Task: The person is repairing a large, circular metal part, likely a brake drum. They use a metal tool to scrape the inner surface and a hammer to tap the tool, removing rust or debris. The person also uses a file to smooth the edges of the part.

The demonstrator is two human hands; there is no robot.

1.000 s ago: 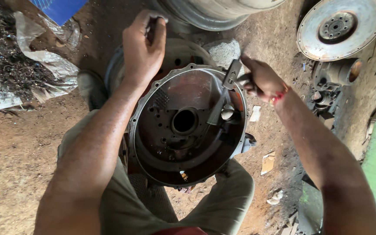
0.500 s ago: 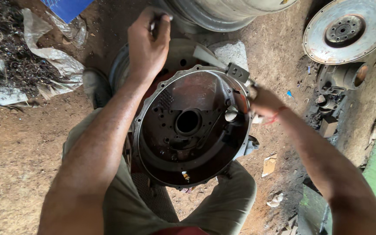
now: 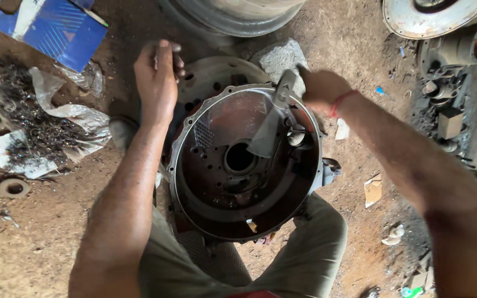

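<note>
Since the earlier frame the right hand [image 3: 320, 88] has swung its gripped grey metal tool [image 3: 271, 124] down into the round bell housing [image 3: 238, 221] between the hands; the left hand [image 3: 157, 77] stays above-left, fingers pinched on something small

The bell housing [image 3: 244, 165] is cast metal, greasy and dull inside with a brighter worn rim. The blurred lever [image 3: 269, 124] is probably bare steel. Crumpled glossy plastic [image 3: 72, 118] is seen on rough dirt.
</note>
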